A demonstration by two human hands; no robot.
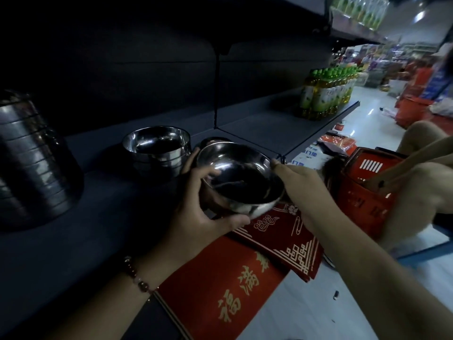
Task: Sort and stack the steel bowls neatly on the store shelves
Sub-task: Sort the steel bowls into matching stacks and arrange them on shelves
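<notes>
Head view: both hands' fingers grip tilted steel bowl.

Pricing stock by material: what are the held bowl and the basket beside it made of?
Held bowl: looks like polished steel, mirror-bright with sharp reflections; both hands grip it. Basket: apparently red moulded plastic, matte, with slotted walls.

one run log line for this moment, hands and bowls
left hand: grips steel bowl | right hand: pinches its rim | bowl stack: on shelf | held bowl: not yet stacked
</notes>
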